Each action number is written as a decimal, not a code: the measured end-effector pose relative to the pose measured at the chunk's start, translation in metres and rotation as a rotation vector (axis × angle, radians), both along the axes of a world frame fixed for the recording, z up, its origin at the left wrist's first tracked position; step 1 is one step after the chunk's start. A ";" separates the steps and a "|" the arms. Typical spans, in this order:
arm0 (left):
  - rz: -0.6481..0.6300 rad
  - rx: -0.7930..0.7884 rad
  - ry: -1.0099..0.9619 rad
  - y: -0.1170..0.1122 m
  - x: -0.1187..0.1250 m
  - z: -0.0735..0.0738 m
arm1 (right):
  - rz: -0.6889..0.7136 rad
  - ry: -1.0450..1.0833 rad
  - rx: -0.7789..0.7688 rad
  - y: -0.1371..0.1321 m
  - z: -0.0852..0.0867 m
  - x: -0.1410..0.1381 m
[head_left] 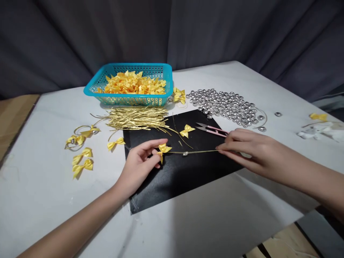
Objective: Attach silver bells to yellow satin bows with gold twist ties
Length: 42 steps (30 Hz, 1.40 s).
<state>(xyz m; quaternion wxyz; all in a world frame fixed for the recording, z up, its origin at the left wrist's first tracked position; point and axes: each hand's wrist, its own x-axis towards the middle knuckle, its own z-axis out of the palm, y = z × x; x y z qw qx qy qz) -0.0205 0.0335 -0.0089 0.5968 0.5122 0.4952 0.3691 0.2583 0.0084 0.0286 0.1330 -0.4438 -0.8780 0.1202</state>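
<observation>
My left hand (141, 161) pinches a small yellow ribbon bow (162, 149) fixed at the left end of a thin gold wire (200, 152). A silver bead (185, 153) sits threaded on that wire near its middle. My right hand (242, 145) pinches the wire's right end, holding it stretched level just above a black mat (174, 179). Another yellow bow (186, 130) lies loose on the mat, and pink thread snips (212, 129) rest beside my right hand's knuckles.
A teal basket (129, 84) full of yellow bows stands at the back. In front of it lies a pile of gold wires (135, 119); a heap of silver beads (225, 105) spreads to the right. Several bows (82, 157) lie on the white table at left.
</observation>
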 end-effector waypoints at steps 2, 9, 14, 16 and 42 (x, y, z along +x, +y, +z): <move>0.000 -0.004 0.004 0.000 0.000 0.000 | 0.027 0.008 0.073 0.002 0.015 0.000; 0.000 -0.006 0.001 -0.001 0.000 0.002 | 0.039 0.129 0.131 0.002 0.036 0.018; -0.030 0.018 -0.002 -0.001 0.000 0.002 | -0.222 0.249 -0.294 -0.017 0.031 0.043; -0.054 0.028 -0.013 -0.001 0.000 0.002 | -0.356 0.342 -0.395 -0.027 0.032 0.045; -0.073 0.016 -0.176 -0.002 -0.005 -0.004 | -0.357 0.089 0.010 0.003 -0.033 -0.068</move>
